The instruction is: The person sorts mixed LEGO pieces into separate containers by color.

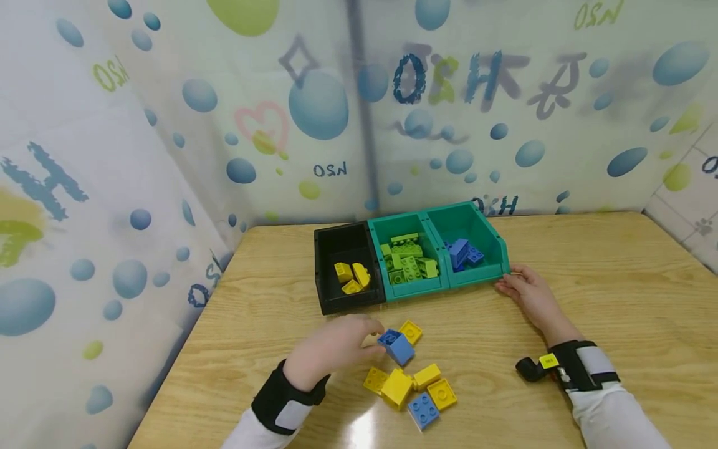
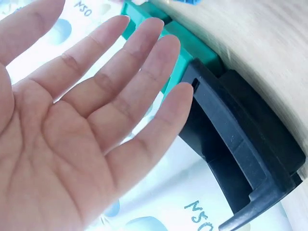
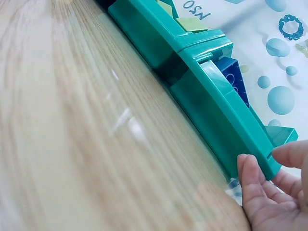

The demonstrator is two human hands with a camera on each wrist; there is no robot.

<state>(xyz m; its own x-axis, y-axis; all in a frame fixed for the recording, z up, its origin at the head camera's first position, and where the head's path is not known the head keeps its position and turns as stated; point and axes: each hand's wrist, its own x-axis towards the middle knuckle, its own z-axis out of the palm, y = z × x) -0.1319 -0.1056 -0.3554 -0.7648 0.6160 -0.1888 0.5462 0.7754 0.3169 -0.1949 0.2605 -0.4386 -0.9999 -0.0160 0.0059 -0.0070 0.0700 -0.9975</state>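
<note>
My left hand [image 1: 342,343] hovers over the near side of the table with fingers spread, its bare palm [image 2: 53,159] facing the left wrist camera. Right by its fingertips in the head view is a blue building brick [image 1: 399,349]. A flat yellow brick [image 1: 411,332] lies just behind that one. With thumb and fingers, my right hand [image 1: 530,296] grips the front right corner of the green bin [image 3: 216,115]. Blue bricks [image 1: 460,252] lie inside this bin.
A middle green bin [image 1: 415,289] holds lime bricks, and the black bin [image 1: 350,304] on the left holds yellow ones. Several loose yellow bricks [image 1: 397,388] and a blue brick [image 1: 423,410] lie nearer me on the wooden table [image 1: 252,299]. A printed curtain [image 1: 348,187] hangs behind.
</note>
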